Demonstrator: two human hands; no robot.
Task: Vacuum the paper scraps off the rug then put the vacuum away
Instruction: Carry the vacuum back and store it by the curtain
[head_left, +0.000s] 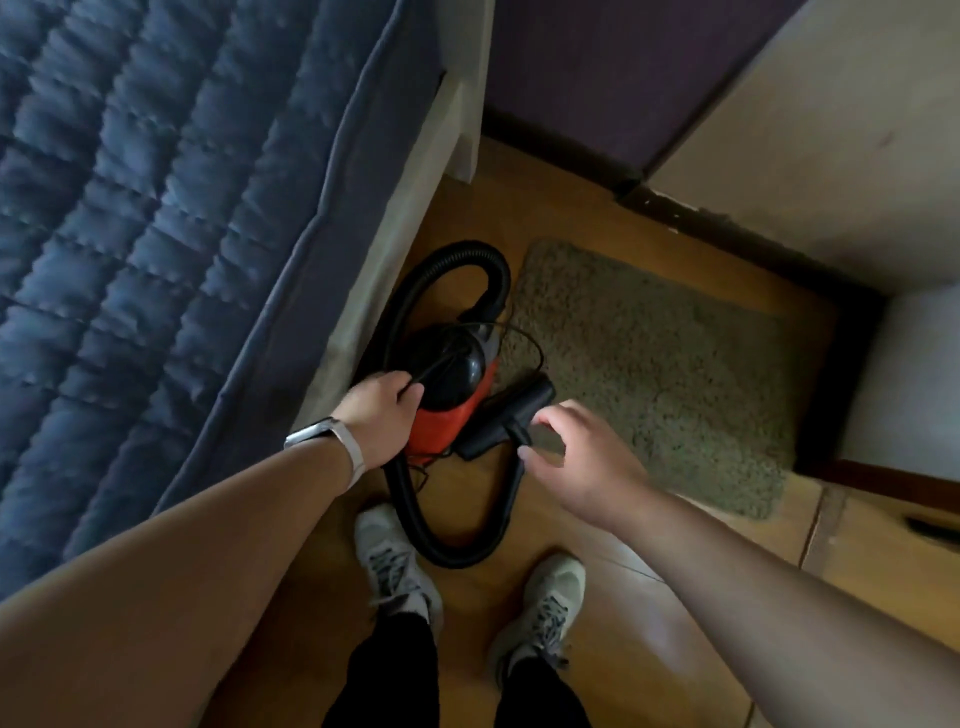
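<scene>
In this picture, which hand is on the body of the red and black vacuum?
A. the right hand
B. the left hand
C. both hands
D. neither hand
B: the left hand grips the top of the vacuum, while the right hand hovers with fingers spread near the nozzle, apart from the body.

No text, brand or number can be read (not even on the vacuum (451, 375)).
</scene>
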